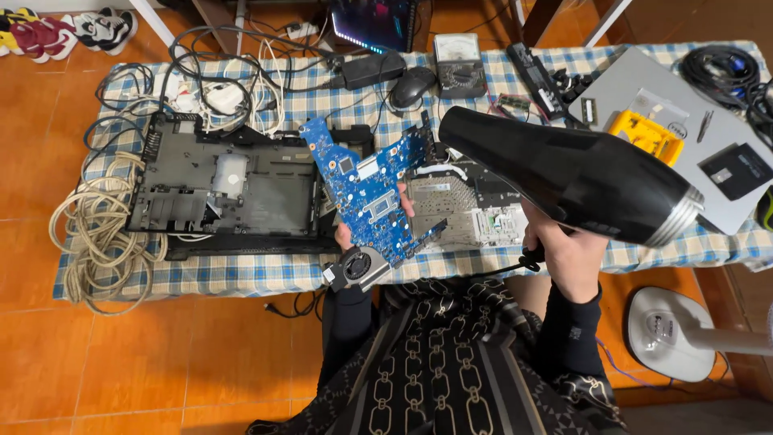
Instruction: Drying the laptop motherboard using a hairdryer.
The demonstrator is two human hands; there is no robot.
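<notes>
Gripping a blue circuit board from beneath, the left hand lifts it tilted above the middle of the checked tablecloth, fingers wrapped around its lower edge (a thumb shows at the board's right side). A small round fan hangs at the board's near corner. The right hand is clenched around the handle of a black hair dryer, its nozzle just beside the board. An open laptop base lies toward the left edge.

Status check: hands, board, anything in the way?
Left hand holds blue circuit board tilted up. Right hand grips black hair dryer, nozzle at board. Nothing between them.
</notes>
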